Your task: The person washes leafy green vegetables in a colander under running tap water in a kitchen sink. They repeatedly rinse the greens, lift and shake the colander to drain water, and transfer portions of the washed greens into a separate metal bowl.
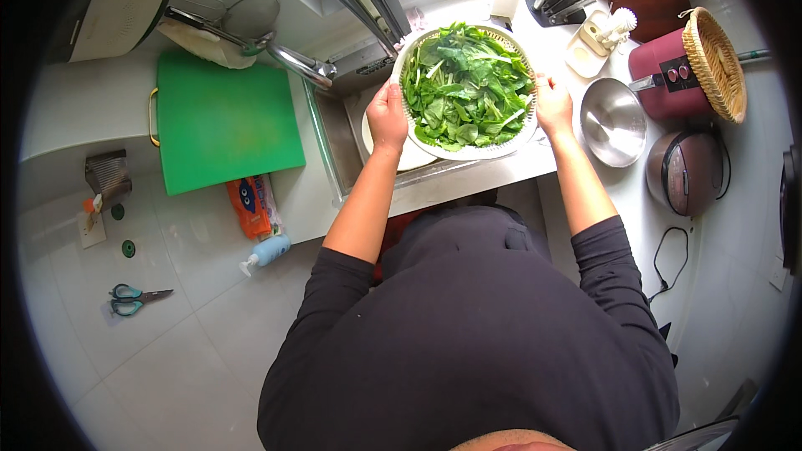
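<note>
Both my hands grip the rim of a round white colander heaped with leafy greens. My left hand holds its left side, over the steel sink. On the opposite side my right hand has hold of the rim, above the countertop beside the sink. Beneath the colander, a white round dish or basin shows partly in the sink; the colander hides the rest of it. The chrome faucet is to the left of the colander.
A green cutting board lies left of the sink, near an orange packet and a blue pump bottle. To the right stand a steel bowl, a maroon appliance, a rice cooker and a knife block. Scissors hang on the tiled wall.
</note>
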Action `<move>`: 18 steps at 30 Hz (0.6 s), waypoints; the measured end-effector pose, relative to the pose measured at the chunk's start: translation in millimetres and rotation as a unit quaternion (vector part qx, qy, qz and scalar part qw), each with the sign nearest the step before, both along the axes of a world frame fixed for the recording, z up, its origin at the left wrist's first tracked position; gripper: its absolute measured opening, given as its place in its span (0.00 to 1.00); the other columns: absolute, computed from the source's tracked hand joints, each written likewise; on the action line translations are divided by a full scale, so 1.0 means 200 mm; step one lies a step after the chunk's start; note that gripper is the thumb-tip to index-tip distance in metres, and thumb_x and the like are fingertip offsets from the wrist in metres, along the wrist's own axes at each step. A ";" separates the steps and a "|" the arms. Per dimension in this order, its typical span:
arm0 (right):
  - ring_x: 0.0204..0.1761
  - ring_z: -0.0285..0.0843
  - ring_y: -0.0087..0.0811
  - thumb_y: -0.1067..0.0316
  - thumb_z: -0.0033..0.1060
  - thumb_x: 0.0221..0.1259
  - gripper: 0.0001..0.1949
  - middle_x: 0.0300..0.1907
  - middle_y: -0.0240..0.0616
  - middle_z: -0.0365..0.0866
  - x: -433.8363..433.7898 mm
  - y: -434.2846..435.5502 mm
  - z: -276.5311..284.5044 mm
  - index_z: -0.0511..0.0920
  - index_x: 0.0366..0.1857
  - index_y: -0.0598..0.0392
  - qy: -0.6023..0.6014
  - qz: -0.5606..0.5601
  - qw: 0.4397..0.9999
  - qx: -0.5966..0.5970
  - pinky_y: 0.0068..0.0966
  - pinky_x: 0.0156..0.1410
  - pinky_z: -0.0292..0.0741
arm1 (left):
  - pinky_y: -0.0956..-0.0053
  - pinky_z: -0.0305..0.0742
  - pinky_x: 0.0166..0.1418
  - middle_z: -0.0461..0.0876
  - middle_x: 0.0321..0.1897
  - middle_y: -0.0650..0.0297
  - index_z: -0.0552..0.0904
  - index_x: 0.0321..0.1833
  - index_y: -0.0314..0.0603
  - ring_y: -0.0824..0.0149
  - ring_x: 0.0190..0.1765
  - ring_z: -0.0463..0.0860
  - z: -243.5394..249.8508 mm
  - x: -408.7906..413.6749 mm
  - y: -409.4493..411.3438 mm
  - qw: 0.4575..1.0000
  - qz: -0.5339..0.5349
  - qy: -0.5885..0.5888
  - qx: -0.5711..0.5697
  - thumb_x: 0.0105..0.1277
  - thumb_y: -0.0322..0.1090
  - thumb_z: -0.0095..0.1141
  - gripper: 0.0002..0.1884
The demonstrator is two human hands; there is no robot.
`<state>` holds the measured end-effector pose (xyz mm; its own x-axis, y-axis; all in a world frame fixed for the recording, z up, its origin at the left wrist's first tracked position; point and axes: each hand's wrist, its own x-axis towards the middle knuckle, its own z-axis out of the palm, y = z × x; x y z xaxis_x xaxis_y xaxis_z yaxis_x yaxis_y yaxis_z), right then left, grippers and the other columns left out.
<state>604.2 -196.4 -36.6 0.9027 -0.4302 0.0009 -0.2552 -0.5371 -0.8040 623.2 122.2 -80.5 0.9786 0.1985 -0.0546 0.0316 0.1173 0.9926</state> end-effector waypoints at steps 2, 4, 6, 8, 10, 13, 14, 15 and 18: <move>0.36 0.86 0.31 0.49 0.59 0.79 0.19 0.34 0.41 0.90 0.00 -0.02 0.06 0.87 0.48 0.56 -0.005 0.004 1.000 0.019 0.32 0.46 0.80 | 0.76 0.76 0.62 0.89 0.54 0.61 0.82 0.66 0.27 0.74 0.54 0.83 0.06 -0.01 0.02 1.000 0.005 -0.030 -0.003 0.84 0.38 0.52 0.20; 0.36 0.85 0.29 0.51 0.59 0.79 0.18 0.33 0.40 0.90 -0.03 0.02 0.24 0.86 0.49 0.57 -0.030 0.000 0.999 0.017 0.31 0.46 0.80 | 0.77 0.77 0.60 0.89 0.53 0.61 0.81 0.67 0.26 0.75 0.53 0.83 0.16 -0.06 0.04 0.998 0.015 -0.053 -0.027 0.83 0.36 0.52 0.20; 0.38 0.86 0.29 0.53 0.60 0.79 0.17 0.34 0.40 0.90 -0.06 0.05 0.38 0.85 0.49 0.58 -0.039 -0.008 0.998 0.048 0.31 0.48 0.80 | 0.79 0.76 0.59 0.89 0.51 0.62 0.82 0.66 0.27 0.76 0.52 0.83 0.25 -0.09 0.06 0.996 0.001 -0.055 -0.069 0.84 0.37 0.52 0.20; 0.39 0.86 0.31 0.53 0.59 0.79 0.17 0.35 0.42 0.90 0.00 0.04 0.34 0.86 0.48 0.59 -0.062 0.012 0.998 0.012 0.31 0.50 0.80 | 0.78 0.76 0.58 0.89 0.51 0.63 0.82 0.66 0.27 0.76 0.52 0.83 0.23 -0.05 0.05 0.999 0.005 -0.042 -0.032 0.84 0.39 0.51 0.20; 0.43 0.88 0.36 0.54 0.58 0.79 0.17 0.38 0.45 0.90 0.07 -0.03 0.17 0.86 0.47 0.59 -0.077 0.049 0.996 -0.008 0.34 0.53 0.80 | 0.78 0.76 0.58 0.89 0.50 0.64 0.83 0.65 0.28 0.76 0.51 0.83 0.12 0.02 0.02 0.999 0.014 -0.014 0.037 0.84 0.40 0.51 0.20; 0.43 0.88 0.38 0.52 0.57 0.78 0.19 0.39 0.46 0.91 0.08 0.02 0.18 0.86 0.46 0.59 0.013 0.014 1.000 0.018 0.35 0.53 0.80 | 0.75 0.76 0.59 0.89 0.47 0.66 0.85 0.61 0.29 0.76 0.50 0.81 0.11 0.01 0.00 0.997 0.031 0.023 -0.061 0.85 0.39 0.50 0.19; 0.43 0.88 0.38 0.51 0.57 0.78 0.19 0.39 0.45 0.91 0.07 0.00 0.16 0.86 0.46 0.59 -0.004 0.015 1.000 0.018 0.35 0.52 0.80 | 0.75 0.76 0.60 0.89 0.48 0.65 0.84 0.62 0.29 0.75 0.50 0.82 0.13 0.01 0.00 0.997 0.018 0.020 -0.072 0.84 0.38 0.51 0.18; 0.42 0.88 0.38 0.51 0.57 0.78 0.19 0.39 0.45 0.91 0.05 0.00 0.17 0.86 0.46 0.59 -0.017 0.018 0.999 0.020 0.35 0.52 0.80 | 0.74 0.76 0.60 0.88 0.50 0.64 0.83 0.63 0.30 0.74 0.51 0.82 0.13 -0.02 0.02 0.996 0.007 0.022 -0.082 0.83 0.38 0.53 0.18; 0.41 0.88 0.38 0.49 0.58 0.78 0.20 0.38 0.44 0.91 0.03 -0.01 0.13 0.86 0.46 0.59 -0.006 0.016 0.998 0.057 0.35 0.51 0.80 | 0.73 0.76 0.62 0.86 0.54 0.63 0.77 0.68 0.31 0.71 0.52 0.83 0.11 -0.07 0.04 0.987 -0.036 0.052 -0.146 0.79 0.38 0.59 0.21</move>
<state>611.2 -198.5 -11.5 0.9163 -0.3991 -0.0347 -0.2288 -0.4503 -0.8630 610.1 131.1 -59.1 0.9758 0.0893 -0.1997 0.1499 0.3921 0.9076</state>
